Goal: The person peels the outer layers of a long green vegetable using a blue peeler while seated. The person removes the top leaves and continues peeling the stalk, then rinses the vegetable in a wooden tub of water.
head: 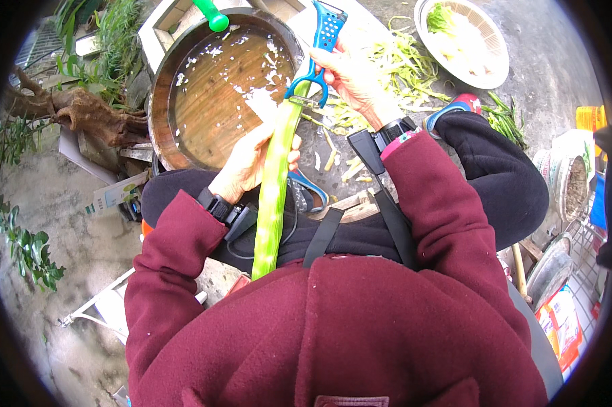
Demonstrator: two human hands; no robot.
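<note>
My left hand [257,160] is closed around a long pale-green stalk [273,203], which looks like celtuce and runs from my lap up toward the tub. In my right hand [354,84] is a blue Y-shaped vegetable peeler [328,33] with a perforated handle. The peeler's metal blade lies across the upper end of the stalk. Beyond my left hand stands a round wooden tub [158,122] of water with white scraps floating in it. Long green peelings [407,63] lie on the ground past my right hand.
A pale plastic basket [499,51] with leafy and white pieces stands at upper right. Thin green stems [506,119] lie near my right shoe. A bright green handle [218,21] reaches over the tub's far rim. Gnarled driftwood [92,109] is at left; a crusted bucket [573,185] stands at right.
</note>
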